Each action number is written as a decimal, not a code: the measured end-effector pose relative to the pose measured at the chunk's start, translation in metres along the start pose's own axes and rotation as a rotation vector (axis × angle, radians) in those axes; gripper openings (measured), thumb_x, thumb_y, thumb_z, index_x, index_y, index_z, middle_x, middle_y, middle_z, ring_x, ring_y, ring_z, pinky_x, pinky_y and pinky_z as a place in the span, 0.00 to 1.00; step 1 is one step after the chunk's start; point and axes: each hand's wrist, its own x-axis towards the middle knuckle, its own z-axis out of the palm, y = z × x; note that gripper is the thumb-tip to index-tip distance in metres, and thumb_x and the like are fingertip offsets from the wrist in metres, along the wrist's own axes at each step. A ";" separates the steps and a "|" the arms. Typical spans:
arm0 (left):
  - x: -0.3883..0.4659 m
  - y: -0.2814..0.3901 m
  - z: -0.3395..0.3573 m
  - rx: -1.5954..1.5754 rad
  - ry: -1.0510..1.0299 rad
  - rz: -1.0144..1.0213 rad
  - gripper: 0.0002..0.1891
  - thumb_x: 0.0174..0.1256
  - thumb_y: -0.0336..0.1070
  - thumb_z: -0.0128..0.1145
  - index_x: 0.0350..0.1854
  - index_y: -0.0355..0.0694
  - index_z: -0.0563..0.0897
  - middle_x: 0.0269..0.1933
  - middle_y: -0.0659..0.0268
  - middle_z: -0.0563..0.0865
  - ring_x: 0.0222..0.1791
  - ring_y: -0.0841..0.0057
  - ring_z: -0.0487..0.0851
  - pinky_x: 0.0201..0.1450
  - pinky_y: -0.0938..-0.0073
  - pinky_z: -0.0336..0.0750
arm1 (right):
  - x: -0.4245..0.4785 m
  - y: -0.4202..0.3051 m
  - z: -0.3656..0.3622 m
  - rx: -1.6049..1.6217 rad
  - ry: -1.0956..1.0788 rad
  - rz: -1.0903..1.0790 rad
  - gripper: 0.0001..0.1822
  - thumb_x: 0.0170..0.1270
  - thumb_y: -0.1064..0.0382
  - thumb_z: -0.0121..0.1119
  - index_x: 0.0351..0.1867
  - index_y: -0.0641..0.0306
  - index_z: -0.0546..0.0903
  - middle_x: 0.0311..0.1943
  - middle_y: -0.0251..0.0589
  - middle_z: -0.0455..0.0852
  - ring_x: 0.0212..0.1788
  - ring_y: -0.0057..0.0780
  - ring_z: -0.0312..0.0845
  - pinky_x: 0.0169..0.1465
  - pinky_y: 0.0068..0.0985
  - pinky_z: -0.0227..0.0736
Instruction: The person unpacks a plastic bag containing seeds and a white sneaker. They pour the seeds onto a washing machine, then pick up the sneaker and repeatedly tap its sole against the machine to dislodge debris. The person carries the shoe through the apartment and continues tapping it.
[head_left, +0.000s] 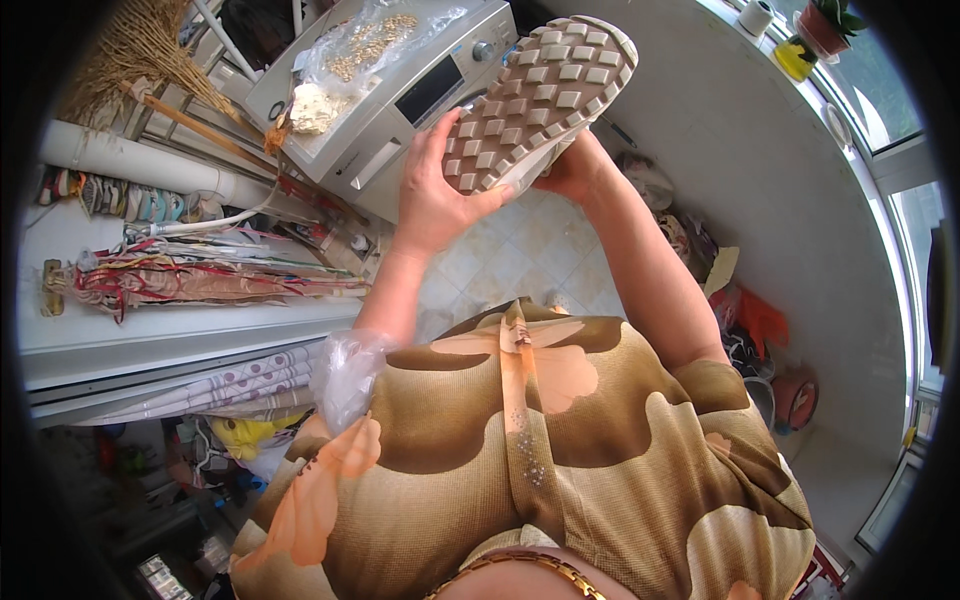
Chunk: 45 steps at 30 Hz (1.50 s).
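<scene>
A shoe (536, 97) is held up with its sole towards me; white rubber blocks stand out from a brownish base. My left hand (442, 180) grips the lower left end of it, thumb along the near edge and fingers on the far side. Behind the shoe's right side is my right hand (574, 169), touching it, its fingers mostly hidden. A clear plastic bag (349, 375) hangs around my left arm near the elbow. Beyond the shoe stands a washing machine (375, 154), bearing a plastic bag with beans or nuts (375, 45).
Left are a straw broom (157, 52), a white pipe (142, 161) and a bundle of ribbons and cloth (202, 281). A curved-looking wall (787, 195) with a window runs along the right, a potted plant (821, 30) on its sill. Bags and a red bucket (795, 397) stand below it.
</scene>
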 end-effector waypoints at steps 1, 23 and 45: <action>0.001 0.008 0.002 0.030 -0.050 -0.047 0.47 0.40 0.39 0.75 0.67 0.36 0.66 0.55 0.56 0.75 0.56 0.66 0.78 0.58 0.66 0.73 | 0.007 0.003 -0.003 0.127 -0.027 -0.093 0.23 0.70 0.50 0.48 0.61 0.58 0.73 0.57 0.42 0.79 0.56 0.37 0.78 0.59 0.45 0.73; 0.000 -0.011 -0.015 -0.491 -0.051 -0.247 0.46 0.45 0.40 0.71 0.68 0.30 0.63 0.61 0.55 0.74 0.62 0.70 0.73 0.66 0.70 0.65 | 0.016 0.022 -0.070 0.649 -0.005 0.045 0.23 0.74 0.43 0.38 0.51 0.59 0.75 0.48 0.43 0.82 0.40 0.35 0.76 0.38 0.31 0.74; -0.001 0.008 -0.013 -0.209 -0.171 -0.187 0.47 0.38 0.37 0.73 0.67 0.36 0.67 0.60 0.54 0.74 0.60 0.65 0.74 0.63 0.66 0.68 | 0.031 -0.017 -0.024 0.177 -0.027 -0.445 0.22 0.75 0.55 0.35 0.63 0.63 0.69 0.59 0.50 0.76 0.58 0.45 0.75 0.61 0.43 0.72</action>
